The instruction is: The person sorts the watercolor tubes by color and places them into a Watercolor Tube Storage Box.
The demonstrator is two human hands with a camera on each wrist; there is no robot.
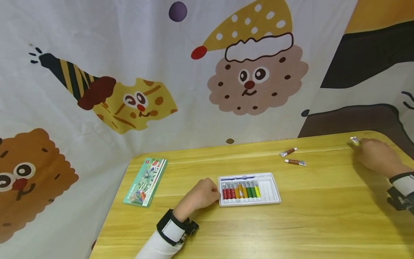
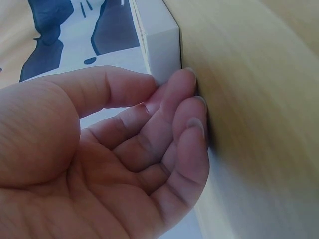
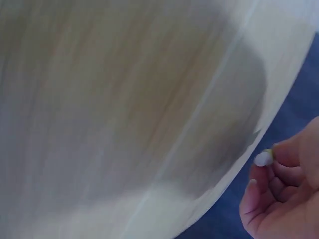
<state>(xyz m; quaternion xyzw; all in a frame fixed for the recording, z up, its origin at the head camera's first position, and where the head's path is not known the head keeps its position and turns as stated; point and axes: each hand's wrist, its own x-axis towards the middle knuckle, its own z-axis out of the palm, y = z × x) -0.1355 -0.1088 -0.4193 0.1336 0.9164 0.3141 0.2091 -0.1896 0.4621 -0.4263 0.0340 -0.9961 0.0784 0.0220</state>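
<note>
Right hand pinches small yellow-and-white tube at far right of yellow wooden counter; light pressure should avoid denting it. Left hand pinches left edge of white plastic tray, best held steady.

Paint tubes in red, orange, green, yellow (two loose tubes: brown). Tray white, table yellow wood-grain. Box mint green, leaf print.
</note>
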